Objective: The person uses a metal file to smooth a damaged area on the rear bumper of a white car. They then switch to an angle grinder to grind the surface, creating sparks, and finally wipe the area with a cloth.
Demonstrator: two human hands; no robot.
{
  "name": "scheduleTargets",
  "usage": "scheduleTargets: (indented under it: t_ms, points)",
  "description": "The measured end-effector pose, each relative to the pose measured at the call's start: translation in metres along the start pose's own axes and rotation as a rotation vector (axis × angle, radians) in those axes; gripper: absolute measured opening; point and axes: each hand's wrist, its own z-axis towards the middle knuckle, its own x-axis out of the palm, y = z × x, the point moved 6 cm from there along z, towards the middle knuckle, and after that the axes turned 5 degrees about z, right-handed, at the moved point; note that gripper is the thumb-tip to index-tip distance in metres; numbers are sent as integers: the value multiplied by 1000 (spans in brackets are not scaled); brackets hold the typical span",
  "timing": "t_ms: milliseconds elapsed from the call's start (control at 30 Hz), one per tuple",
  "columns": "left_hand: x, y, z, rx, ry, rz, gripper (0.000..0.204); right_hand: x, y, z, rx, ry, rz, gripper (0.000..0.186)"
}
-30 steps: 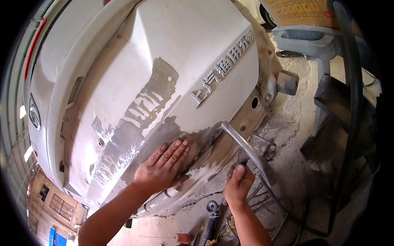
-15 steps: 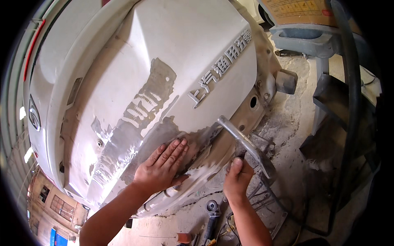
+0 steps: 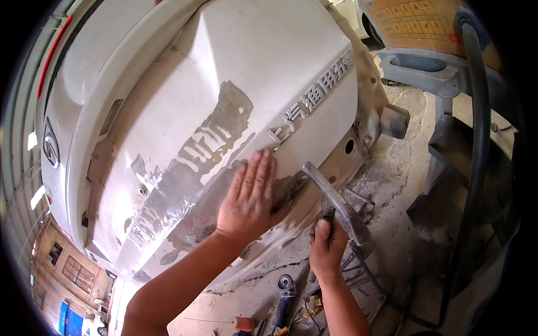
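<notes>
- left hand [image 3: 246,199] is farther up and right across the white tailgate [image 3: 291,56] than in the earlier frame, its fingertips near the raised lettering [image 3: 311,95].
- that shift likely puts the palm over a fresh stretch beside the grey patch [image 3: 193,221]; firm contact cannot be told.
- its fingers lie straight, thumb apart, gripping nothing.
- right hand [image 3: 327,246] is wrapped around the handle of a hammer-like tool [image 3: 334,196], right of centre, its metal tip near the tailgate's lower edge.
</notes>
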Motion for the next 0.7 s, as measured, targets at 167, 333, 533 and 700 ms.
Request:
scheduleTargets:
  t_ms: [167,333,533,700]
  points:
    - [13,-17,-26,-3,13,-18,83,14,19,-10,-30,26,148,41]
    - [23,-31,-53,104,68,-18,78,31,32,3,-117,102,2,40]
    - [25,-34,-57,108,34,31,77,29,26,-1,-79,54,37,43]
    - [25,-33,-58,98,33,31,76,22,22,-6,-42,34,11,36]
